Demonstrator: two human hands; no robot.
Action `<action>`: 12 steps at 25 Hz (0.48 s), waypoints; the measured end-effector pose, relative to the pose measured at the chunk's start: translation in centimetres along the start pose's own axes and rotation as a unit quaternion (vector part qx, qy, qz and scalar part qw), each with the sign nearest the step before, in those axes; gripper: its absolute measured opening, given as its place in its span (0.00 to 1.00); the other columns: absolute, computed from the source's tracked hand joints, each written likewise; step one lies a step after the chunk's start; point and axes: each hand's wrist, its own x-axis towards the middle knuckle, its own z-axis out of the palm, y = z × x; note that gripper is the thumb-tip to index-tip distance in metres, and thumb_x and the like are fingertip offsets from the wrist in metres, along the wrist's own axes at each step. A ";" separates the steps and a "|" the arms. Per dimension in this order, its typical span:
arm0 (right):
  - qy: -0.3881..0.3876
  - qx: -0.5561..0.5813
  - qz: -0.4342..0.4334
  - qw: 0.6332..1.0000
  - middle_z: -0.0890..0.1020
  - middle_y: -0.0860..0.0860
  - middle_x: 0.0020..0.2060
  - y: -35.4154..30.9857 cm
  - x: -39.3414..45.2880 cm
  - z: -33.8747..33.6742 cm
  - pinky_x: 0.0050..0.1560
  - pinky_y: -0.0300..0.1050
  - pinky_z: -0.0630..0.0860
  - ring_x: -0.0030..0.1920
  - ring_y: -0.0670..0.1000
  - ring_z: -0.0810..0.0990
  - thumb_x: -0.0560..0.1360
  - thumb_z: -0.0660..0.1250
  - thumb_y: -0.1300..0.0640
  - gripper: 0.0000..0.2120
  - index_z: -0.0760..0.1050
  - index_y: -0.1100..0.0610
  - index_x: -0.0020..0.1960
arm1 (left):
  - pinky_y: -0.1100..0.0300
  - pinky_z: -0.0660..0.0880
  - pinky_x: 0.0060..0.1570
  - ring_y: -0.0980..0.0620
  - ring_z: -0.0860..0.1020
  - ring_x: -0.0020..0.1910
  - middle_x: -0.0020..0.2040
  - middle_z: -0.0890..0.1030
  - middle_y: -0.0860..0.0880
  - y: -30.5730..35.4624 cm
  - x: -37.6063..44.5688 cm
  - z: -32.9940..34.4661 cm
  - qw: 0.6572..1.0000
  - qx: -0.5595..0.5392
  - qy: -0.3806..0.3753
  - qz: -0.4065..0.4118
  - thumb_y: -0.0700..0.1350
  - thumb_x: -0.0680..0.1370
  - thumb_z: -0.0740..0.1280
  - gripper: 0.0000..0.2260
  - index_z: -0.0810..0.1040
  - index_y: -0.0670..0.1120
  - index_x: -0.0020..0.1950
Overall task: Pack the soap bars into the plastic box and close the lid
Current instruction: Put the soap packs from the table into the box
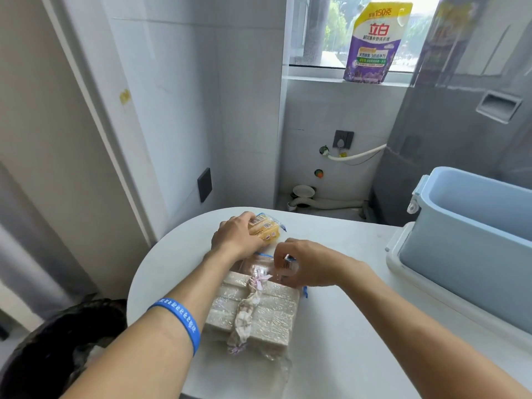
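On table (345,326) | left hand (234,239) grips yellow soap (266,230) | right hand (302,262) pinches wrapped soap (283,267)

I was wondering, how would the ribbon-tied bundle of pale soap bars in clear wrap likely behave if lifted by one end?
The ribbon-tied bundle of pale soap bars looks dense, so probably heavy for its size. Its glossy clear wrap may feel slippery. Several bars are held only by wrap and a fabric ribbon, so it might sag or shift rather than stay rigid.
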 end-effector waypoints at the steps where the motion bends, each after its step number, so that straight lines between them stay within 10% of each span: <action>1: 0.007 -0.049 -0.009 0.999 0.78 0.49 0.49 -0.3 0.2 0.1 0.45 0.48 0.74 0.45 0.53 0.76 0.71 0.67 0.35 0.20 0.73 0.49 0.52 | 0.54 0.75 0.53 0.43 0.75 0.59 0.60 0.80 0.48 0.2 -0.1 -0.2 0.999 -0.033 0.003 -0.023 0.53 0.65 0.72 0.29 0.72 0.56 0.66; 6: 0.111 -0.164 0.092 0.976 0.78 0.51 0.48 0.6 -1.3 1.4 0.46 0.50 0.68 0.48 0.57 0.78 0.65 0.55 0.22 0.37 0.67 0.51 0.59 | 0.59 0.73 0.34 0.48 0.80 0.45 0.52 0.81 0.47 2.4 -0.8 -2.3 0.920 -0.385 0.015 -0.068 0.51 0.71 0.70 0.15 0.77 0.52 0.56; 9: 0.100 0.073 0.166 0.978 0.78 0.52 0.52 1.4 -2.7 1.8 0.42 0.46 0.72 0.50 0.54 0.79 0.62 0.66 0.28 0.39 0.64 0.49 0.66 | 0.55 0.76 0.40 0.45 0.81 0.42 0.47 0.85 0.43 4.8 -1.8 -3.2 0.748 -0.650 -0.099 -0.087 0.53 0.76 0.65 0.13 0.80 0.47 0.55; 12: 0.146 0.441 0.203 0.862 0.81 0.54 0.52 2.7 -5.6 0.0 0.36 0.40 0.77 0.43 0.50 0.83 0.62 0.76 0.40 0.36 0.68 0.49 0.65 | 0.48 0.77 0.49 0.40 0.81 0.49 0.53 0.83 0.38 7.0 -2.6 -3.0 0.649 -0.739 -0.177 -0.044 0.58 0.75 0.64 0.23 0.79 0.43 0.61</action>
